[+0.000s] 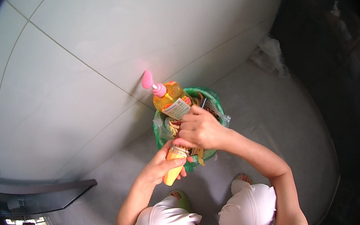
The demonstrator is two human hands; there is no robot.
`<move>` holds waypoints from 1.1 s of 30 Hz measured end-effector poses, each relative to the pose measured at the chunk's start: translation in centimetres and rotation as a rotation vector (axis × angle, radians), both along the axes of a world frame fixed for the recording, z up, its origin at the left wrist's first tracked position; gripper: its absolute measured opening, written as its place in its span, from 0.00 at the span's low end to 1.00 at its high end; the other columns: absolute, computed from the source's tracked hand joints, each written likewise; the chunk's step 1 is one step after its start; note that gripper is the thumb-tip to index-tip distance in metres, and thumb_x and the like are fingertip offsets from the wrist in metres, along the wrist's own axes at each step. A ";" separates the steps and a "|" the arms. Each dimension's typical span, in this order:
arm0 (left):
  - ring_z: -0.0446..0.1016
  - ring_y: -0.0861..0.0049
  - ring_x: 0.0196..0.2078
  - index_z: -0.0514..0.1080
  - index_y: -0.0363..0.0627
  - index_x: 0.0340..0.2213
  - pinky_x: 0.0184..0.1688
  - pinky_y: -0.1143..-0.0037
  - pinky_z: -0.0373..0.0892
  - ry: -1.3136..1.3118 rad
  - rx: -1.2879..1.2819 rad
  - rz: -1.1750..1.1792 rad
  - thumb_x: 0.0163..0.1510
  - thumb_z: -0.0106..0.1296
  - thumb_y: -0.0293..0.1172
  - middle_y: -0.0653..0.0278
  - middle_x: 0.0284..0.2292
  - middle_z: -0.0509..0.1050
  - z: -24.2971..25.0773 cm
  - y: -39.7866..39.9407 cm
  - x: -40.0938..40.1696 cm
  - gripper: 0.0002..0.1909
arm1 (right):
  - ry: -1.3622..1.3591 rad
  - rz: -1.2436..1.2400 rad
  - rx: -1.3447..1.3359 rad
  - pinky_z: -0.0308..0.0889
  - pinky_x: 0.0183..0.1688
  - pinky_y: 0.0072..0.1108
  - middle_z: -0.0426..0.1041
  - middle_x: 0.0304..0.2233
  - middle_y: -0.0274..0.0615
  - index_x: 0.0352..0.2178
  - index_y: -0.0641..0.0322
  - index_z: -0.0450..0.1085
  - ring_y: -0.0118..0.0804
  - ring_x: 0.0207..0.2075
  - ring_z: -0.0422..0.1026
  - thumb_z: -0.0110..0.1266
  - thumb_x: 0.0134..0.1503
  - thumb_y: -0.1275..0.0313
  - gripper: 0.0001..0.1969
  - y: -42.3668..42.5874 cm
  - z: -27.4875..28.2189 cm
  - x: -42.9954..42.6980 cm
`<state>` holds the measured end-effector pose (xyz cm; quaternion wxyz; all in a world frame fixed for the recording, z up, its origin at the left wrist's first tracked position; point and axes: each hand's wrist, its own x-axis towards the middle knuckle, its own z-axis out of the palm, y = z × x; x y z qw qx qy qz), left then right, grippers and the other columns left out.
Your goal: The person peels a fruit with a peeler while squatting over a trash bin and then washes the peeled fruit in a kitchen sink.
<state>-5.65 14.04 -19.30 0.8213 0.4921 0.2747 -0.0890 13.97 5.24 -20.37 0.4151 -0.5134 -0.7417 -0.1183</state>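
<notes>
My left hand [162, 167] is closed around a tapered yellow object [172, 172] with a pale ringed collar at its upper end. Over that end my right hand [201, 128] is curled; its fingertips are hidden, so what it grips cannot be told. Both hands are above a green waste bin [157, 136] with a clear plastic liner, holding peels and other scraps. At the bin's far left rim a pump bottle [172, 95] of orange liquid tilts to the upper left, its pink pump [147, 79] near the wall. My right hand partly covers its printed label.
A large pale tiled wall [93, 39] rises behind the bin. Crumpled clear plastic [271, 56] lies by the wall at right, beside a dark glossy surface [329, 96]. A dark edged panel [44, 196] is at left. My feet in green slippers [184, 201] are near the bin.
</notes>
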 end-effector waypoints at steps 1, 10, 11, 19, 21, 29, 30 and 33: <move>0.75 0.72 0.24 0.57 0.41 0.53 0.22 0.74 0.73 -0.009 -0.037 -0.010 0.50 0.58 0.34 0.56 0.32 0.72 -0.5 0.1 -0.3 0.32 | -0.002 0.013 -0.044 0.59 0.31 0.26 0.61 0.14 0.32 0.13 0.54 0.63 0.34 0.22 0.64 0.60 0.51 0.63 0.17 -0.1 0.0 -0.4; 0.73 0.73 0.22 0.54 0.42 0.56 0.23 0.75 0.70 -0.007 0.028 -0.117 0.48 0.57 0.30 0.57 0.30 0.71 0.3 0.5 -0.8 0.36 | -0.068 -0.297 -0.058 0.57 0.29 0.27 0.62 0.14 0.33 0.13 0.57 0.62 0.35 0.21 0.63 0.59 0.52 0.67 0.18 0.6 -3.1 5.2; 0.73 0.72 0.24 0.53 0.42 0.56 0.25 0.75 0.72 -0.006 -0.050 -0.051 0.49 0.56 0.30 0.56 0.32 0.71 -0.4 0.9 -0.8 0.35 | -0.070 -0.299 -0.051 0.57 0.29 0.27 0.62 0.14 0.33 0.13 0.57 0.62 0.35 0.21 0.63 0.59 0.52 0.67 0.18 0.5 -3.2 5.3; 0.75 0.68 0.25 0.52 0.43 0.56 0.23 0.73 0.74 0.020 0.017 -0.015 0.51 0.56 0.34 0.54 0.35 0.71 -0.2 0.3 -0.1 0.35 | -0.014 -0.073 -0.002 0.58 0.30 0.25 0.62 0.15 0.31 0.13 0.53 0.63 0.32 0.22 0.64 0.60 0.49 0.64 0.16 -0.4 -0.4 1.2; 0.74 0.69 0.23 0.53 0.43 0.56 0.20 0.74 0.72 0.002 -0.029 -0.003 0.50 0.57 0.34 0.54 0.34 0.71 -0.6 0.4 -0.2 0.35 | -0.030 -0.014 0.014 0.58 0.30 0.24 0.61 0.15 0.31 0.13 0.53 0.63 0.32 0.22 0.64 0.60 0.50 0.64 0.16 -0.1 -0.2 -0.4; 0.70 0.73 0.18 0.53 0.44 0.56 0.18 0.77 0.66 -0.045 -0.098 -0.069 0.46 0.58 0.31 0.55 0.31 0.70 1.0 0.3 -0.9 0.38 | -0.086 -0.278 0.000 0.58 0.30 0.26 0.64 0.14 0.33 0.12 0.55 0.62 0.33 0.22 0.65 0.61 0.49 0.67 0.17 0.9 -2.7 5.0; 0.70 0.72 0.19 0.53 0.44 0.56 0.19 0.76 0.68 -0.034 -0.069 -0.061 0.47 0.57 0.31 0.55 0.31 0.70 0.8 0.2 -1.0 0.37 | -0.089 -0.300 -0.032 0.57 0.30 0.27 0.63 0.15 0.33 0.14 0.56 0.62 0.35 0.21 0.64 0.60 0.51 0.68 0.16 1.0 -2.6 5.1; 0.72 0.71 0.20 0.54 0.44 0.56 0.21 0.74 0.71 0.015 -0.075 0.012 0.48 0.56 0.30 0.56 0.32 0.70 -0.1 0.7 -0.7 0.35 | -0.053 -0.345 -0.016 0.57 0.30 0.27 0.62 0.15 0.33 0.14 0.56 0.62 0.35 0.21 0.63 0.60 0.50 0.69 0.16 0.4 -1.8 4.3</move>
